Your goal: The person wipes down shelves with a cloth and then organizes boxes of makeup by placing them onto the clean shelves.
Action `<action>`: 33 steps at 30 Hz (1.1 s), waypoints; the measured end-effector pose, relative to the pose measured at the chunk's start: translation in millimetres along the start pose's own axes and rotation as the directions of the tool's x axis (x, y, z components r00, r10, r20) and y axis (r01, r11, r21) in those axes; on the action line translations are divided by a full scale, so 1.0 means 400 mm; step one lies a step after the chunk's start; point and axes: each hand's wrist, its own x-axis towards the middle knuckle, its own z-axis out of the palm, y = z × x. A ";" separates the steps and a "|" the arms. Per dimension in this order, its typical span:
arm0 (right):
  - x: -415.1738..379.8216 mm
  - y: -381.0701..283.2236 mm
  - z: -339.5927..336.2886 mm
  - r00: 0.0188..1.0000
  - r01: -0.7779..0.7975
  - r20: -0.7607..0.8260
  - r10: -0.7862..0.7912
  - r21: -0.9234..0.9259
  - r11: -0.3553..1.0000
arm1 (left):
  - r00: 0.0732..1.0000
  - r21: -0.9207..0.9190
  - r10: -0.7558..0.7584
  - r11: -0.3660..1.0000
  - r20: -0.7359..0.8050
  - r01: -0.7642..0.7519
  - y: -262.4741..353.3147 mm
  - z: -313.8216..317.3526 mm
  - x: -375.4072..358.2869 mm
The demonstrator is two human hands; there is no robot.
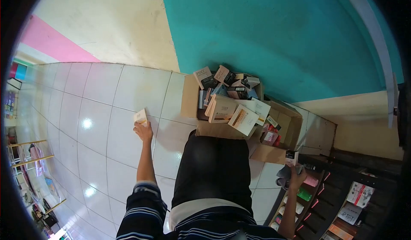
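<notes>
1) Pinching cream box (140,116) in left hand (143,131) with fingers nearly closed, left of the overfull carton (188,99); could drop it through slack hold
2) Apparently gripping black-and-white box (291,157) in right hand (296,178) with curled fingers, near right; cannot tell whether also gripping grey bundle (284,172); could fumble from crowding
3) Could spill flat boxes (222,109) if nudging carton with legs (212,167)
</notes>
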 end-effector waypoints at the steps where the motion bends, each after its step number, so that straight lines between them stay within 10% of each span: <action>1: 0.000 0.003 0.016 1.000 -0.004 0.020 0.003 0.007 1.000 | 0.987 -0.185 0.109 0.974 -0.116 -0.130 0.037 -0.034 -0.027; 4: -0.015 -0.112 0.044 0.997 -0.052 0.052 0.050 0.037 0.998 | 0.935 -0.698 0.321 0.635 -0.151 -0.331 0.286 -0.285 -0.203; 8: -0.034 -0.140 0.093 0.992 -0.098 0.096 0.079 0.206 0.974 | 0.423 -0.582 0.893 0.266 -0.151 -0.768 0.540 -0.411 -0.320; 10: -0.049 -0.188 0.093 0.993 -0.090 0.093 0.069 0.241 0.966 | 0.195 -0.390 0.977 0.212 0.082 -0.896 0.639 -0.406 -0.347; 17: -0.054 -0.277 0.005 0.979 -0.061 0.201 -0.041 0.477 0.877 | 0.120 -0.170 0.988 0.103 -0.095 -0.980 0.687 -0.372 -0.462; 19: -0.048 -0.371 -0.049 0.915 -0.206 0.402 -0.041 0.551 0.809 | 0.175 -0.782 0.978 0.195 0.112 -0.591 0.670 -0.438 -0.564; 20: -0.040 -0.389 -0.052 0.883 -0.201 0.457 -0.104 0.569 0.797 | 0.161 -0.793 0.980 0.189 0.116 -0.580 0.661 -0.454 -0.608; 22: -0.025 -0.442 -0.053 0.841 -0.188 0.509 -0.182 0.591 0.785 | -0.163 -0.900 0.923 0.378 0.348 0.219 0.646 -0.487 -0.681; 24: -0.025 -0.523 -0.064 0.771 -0.172 0.552 -0.317 0.660 0.731 | -0.140 -0.897 0.935 0.352 0.325 0.267 0.639 -0.510 -0.743; 26: -0.019 -0.571 -0.073 0.852 -0.191 0.447 -0.271 0.748 0.635 | 0.203 -0.925 0.916 0.297 0.346 0.235 0.641 -0.525 -0.782; 28: -0.029 -0.615 -0.072 0.916 -0.189 0.342 -0.208 0.828 0.527 | 0.284 -0.932 0.906 0.238 0.315 0.272 0.634 -0.532 -0.808; 30: -0.075 -0.671 -0.048 0.961 0.263 -0.138 -0.239 0.721 0.641 | 0.360 -0.978 0.917 0.115 0.172 0.176 0.625 -0.518 -0.853; 33: -0.138 -0.718 -0.021 0.802 0.581 -0.255 -0.541 0.548 0.602 | 0.441 -0.999 0.896 -0.025 -0.043 -0.047 0.650 -0.556 -0.879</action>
